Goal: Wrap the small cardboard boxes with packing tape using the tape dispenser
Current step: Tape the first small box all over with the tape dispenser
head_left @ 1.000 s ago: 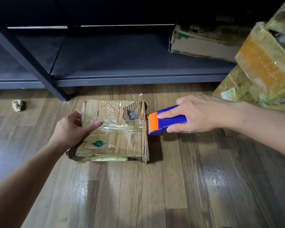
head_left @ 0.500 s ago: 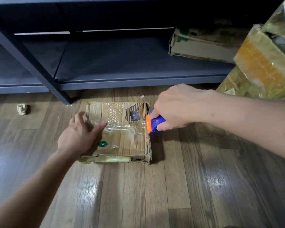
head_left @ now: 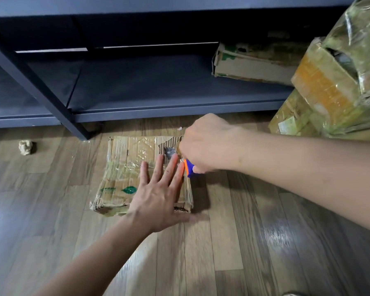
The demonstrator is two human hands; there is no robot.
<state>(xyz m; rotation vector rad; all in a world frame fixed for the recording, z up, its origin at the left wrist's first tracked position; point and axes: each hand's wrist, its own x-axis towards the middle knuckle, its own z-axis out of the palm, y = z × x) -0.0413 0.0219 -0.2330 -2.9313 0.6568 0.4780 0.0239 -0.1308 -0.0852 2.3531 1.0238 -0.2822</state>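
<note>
One box (head_left: 126, 174): flat on the floor (head_left: 222, 242) before the shelf (head_left: 158, 86), clear tape (head_left: 141, 154) across its top.
One dispenser (head_left: 189, 168): blue and orange, at the box's right edge, mostly hidden in the right hand (head_left: 207, 144), fingers curled tight round it.
One left hand (head_left: 158, 197): fingers straight and spread over the box's right half; contact unclear.
One second box (head_left: 254, 65) on the shelf.
One taped stack (head_left: 329, 86) far right, count unclear.
One wad (head_left: 26, 147) on the floor, left.
Change: half a second ago the left hand lay at the box's left side; now beside the dispenser.
</note>
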